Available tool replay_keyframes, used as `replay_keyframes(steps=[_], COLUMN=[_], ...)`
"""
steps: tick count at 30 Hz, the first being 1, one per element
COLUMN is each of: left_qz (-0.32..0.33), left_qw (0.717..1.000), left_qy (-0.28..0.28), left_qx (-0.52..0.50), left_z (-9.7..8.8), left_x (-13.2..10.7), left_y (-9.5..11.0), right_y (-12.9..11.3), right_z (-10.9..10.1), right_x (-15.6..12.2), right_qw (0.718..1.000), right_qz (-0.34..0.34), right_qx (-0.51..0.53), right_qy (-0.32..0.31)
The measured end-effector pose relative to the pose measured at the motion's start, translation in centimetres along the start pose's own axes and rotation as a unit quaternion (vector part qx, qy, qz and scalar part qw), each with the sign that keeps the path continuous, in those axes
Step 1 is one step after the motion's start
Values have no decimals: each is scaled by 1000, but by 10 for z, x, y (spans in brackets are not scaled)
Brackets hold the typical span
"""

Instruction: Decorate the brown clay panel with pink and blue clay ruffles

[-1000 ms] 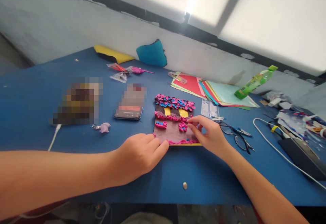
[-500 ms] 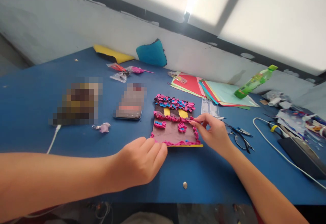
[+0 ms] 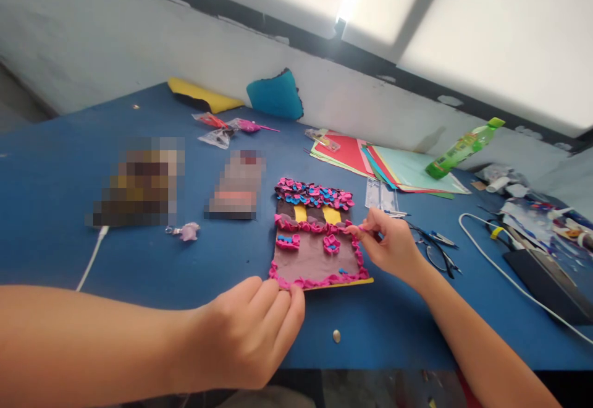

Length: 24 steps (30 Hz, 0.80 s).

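Note:
A clay picture of a house (image 3: 317,258) lies flat on the blue table (image 3: 393,321), brown with pink and blue ruffled trim on a yellow card. My left hand (image 3: 250,334) rests at its near left corner, fingers curled together, fingertips touching the pink edge. My right hand (image 3: 389,244) is at the picture's right edge, thumb and forefinger pinched on a small pink bit of clay trim.
Behind the picture lie a phone (image 3: 234,195), a blurred object with a white cable (image 3: 92,256), a small charm (image 3: 188,232) and plastic bags. Coloured paper sheets (image 3: 393,167), a green bottle (image 3: 463,147), glasses (image 3: 435,247), cables and clutter fill the right side. A screw head (image 3: 336,335) sits near the front edge.
The clay picture has slid toward me and turned slightly. My left hand drew back to its near corner; my right hand moved from the middle to the right edge.

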<state>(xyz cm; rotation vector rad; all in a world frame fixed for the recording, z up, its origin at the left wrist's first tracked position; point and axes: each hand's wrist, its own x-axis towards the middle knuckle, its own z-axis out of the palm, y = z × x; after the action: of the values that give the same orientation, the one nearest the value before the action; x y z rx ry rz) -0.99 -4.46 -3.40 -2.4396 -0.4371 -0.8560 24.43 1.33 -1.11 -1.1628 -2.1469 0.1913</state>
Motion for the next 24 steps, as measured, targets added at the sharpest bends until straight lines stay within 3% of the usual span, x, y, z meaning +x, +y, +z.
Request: replay_keyframes(steps=[10, 19, 24], left_qz=[0, 28, 44], left_qw=[1000, 999, 998], left_qy=[4, -16, -33], left_qx=[-6, -23, -33], left_z=[-1, -3, -4], left_x=[0, 1, 2], left_y=[3, 0, -2], right_y=[3, 8, 8], right_z=[-4, 2, 0], right_x=[2, 9, 10], right_qw=[1000, 994, 995], right_qz=[-13, 86, 73], right_qx=[-21, 39, 48], right_qy=[-7, -47, -57])
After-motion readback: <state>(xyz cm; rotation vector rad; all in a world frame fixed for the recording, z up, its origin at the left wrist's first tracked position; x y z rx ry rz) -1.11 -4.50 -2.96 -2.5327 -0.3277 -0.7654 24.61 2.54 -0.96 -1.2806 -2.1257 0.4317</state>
